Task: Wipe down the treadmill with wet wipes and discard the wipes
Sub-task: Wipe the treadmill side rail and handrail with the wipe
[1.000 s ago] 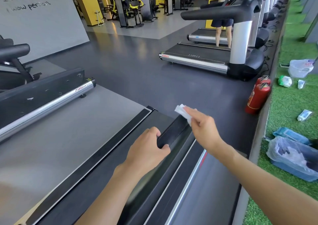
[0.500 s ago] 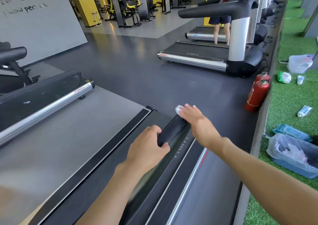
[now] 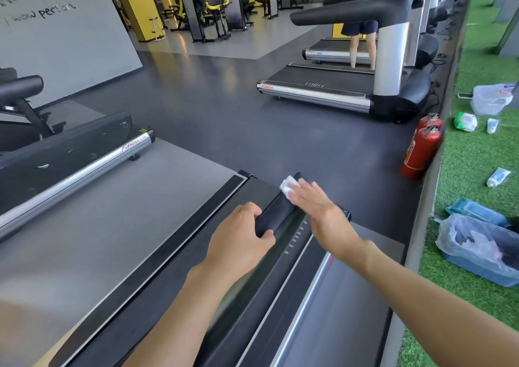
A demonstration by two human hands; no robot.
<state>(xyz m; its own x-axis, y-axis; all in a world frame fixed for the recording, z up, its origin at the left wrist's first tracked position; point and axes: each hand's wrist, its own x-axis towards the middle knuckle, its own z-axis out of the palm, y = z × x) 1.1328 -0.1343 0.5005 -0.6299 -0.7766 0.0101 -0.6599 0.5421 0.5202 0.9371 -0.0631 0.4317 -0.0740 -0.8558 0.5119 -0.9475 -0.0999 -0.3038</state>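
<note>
Wiping the handrail (image 3: 278, 212)
Soft, light wet wipe (image 3: 286, 186) pressed under the flat right hand (image 3: 320, 212); left hand (image 3: 238, 237) grips the handrail nearer

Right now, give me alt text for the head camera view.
The right-hand grip presses a white wet wipe flat on the black treadmill handrail, which the left-hand grip holds. A blue plastic-lined bin sits on green turf at right.
</note>
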